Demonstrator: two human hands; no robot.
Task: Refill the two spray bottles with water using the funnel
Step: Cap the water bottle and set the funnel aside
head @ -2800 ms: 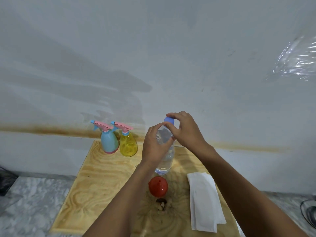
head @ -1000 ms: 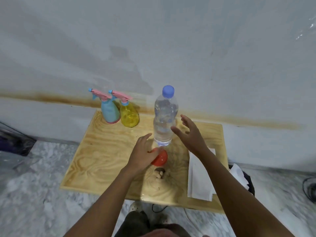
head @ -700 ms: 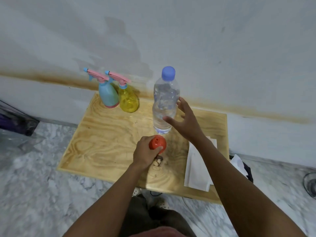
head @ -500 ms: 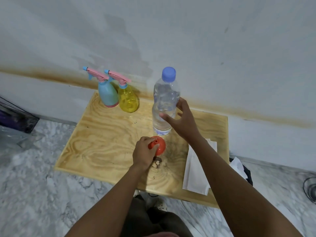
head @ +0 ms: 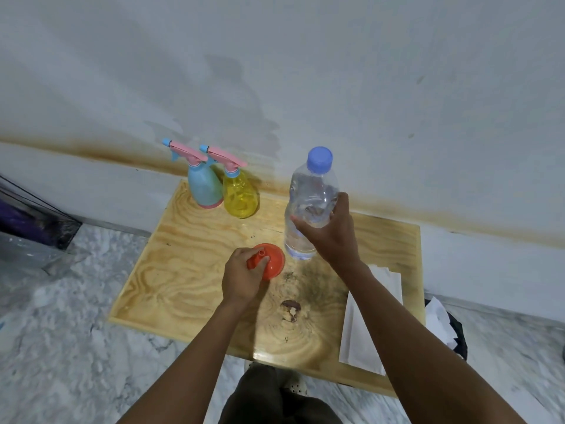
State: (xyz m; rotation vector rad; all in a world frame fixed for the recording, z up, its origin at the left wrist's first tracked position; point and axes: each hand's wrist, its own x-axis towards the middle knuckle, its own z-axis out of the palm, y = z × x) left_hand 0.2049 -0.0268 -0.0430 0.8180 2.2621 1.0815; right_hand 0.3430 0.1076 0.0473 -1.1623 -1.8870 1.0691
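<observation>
**Plywood surface (head: 189, 270): prep stage, nothing refilled yet**

L hand (head: 241, 278) curls round spout of upturned funnel (head: 272, 261). R hand (head: 333, 237) wraps capped water bottle (head: 308, 203) just beyond. Far edge, by wall: blue spray bottle (head: 204, 188) & yellow spray bottle (head: 240, 194), both unopened. Left, prob.: all pouring.

Bare forearms (head: 189, 356), dark trousers (head: 275, 399) and a pale perforated clog (head: 296, 386) show

A plain domestic room is suggested by a low plywood table (head: 189, 270) set against a stained white wall (head: 367, 71) on a marble-patterned floor (head: 61, 332).
</observation>
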